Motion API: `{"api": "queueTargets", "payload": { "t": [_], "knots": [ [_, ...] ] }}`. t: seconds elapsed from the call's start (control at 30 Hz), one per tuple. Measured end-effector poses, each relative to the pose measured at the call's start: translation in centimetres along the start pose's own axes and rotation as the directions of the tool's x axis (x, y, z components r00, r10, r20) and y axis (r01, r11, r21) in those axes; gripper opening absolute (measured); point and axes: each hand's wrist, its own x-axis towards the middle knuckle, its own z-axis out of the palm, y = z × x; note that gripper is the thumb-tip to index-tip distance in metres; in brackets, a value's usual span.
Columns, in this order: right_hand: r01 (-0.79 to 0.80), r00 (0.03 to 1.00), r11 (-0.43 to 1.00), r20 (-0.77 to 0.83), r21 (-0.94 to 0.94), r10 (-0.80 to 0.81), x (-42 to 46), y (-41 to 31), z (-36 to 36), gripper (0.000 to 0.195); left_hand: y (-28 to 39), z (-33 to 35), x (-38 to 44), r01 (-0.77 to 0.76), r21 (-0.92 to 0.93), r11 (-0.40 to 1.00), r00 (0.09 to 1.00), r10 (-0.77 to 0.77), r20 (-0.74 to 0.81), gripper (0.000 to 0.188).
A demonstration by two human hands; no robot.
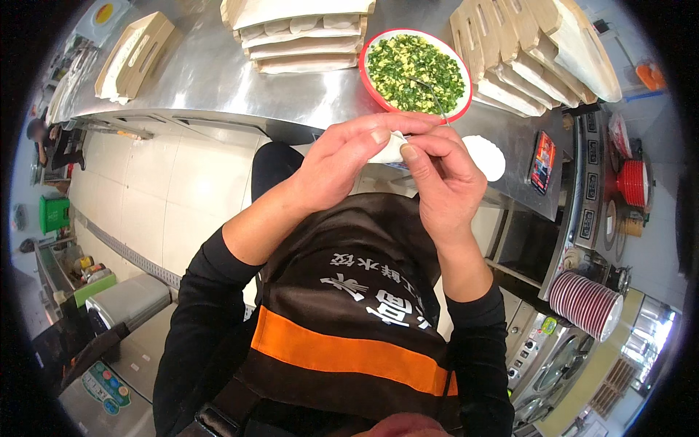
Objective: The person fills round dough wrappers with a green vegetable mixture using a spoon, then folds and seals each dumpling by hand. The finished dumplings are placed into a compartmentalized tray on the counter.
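Observation:
Both hands meet in front of my chest, near the edge of the steel counter. My left hand (344,158) holds one side of a pale dough wrapper (389,151), folded over. The thumb and forefinger of my right hand (448,175) pinch its other end. Whether filling lies inside is hidden by my fingers. Just beyond my hands stands a red-rimmed white bowl (367,87) of chopped greens and yellow bits (409,68), with a thin metal utensil (434,98) in it. To the right of my right hand lies a stack of round white wrappers (486,158).
Cloth-lined wooden trays (306,52) are stacked behind the bowl's left side, more trays (519,54) at the right, and another wooden tray (136,60) far left. A red package (542,163) lies on the counter (218,82). A person (60,145) is at the far left.

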Motion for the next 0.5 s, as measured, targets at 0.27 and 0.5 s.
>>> {"api": "queueTargets", "payload": {
  "t": [0.27, 0.5],
  "knots": [
    [0.005, 1.000, 0.989, -0.008, -0.147, -0.006, 0.2, -0.1, -0.4, 0.010, -0.2, -0.3, -0.2, 0.039, 0.216, 0.976, 0.997, -0.024, -0.071, 0.046],
    [0.077, 0.997, 0.958, -0.003, -0.278, -0.081, 0.7, 0.6, -1.1, 0.021, -1.3, -0.1, -1.0, 0.192, 0.043, 0.980, 0.970, -0.183, -0.159, 0.041]
  ]
}}
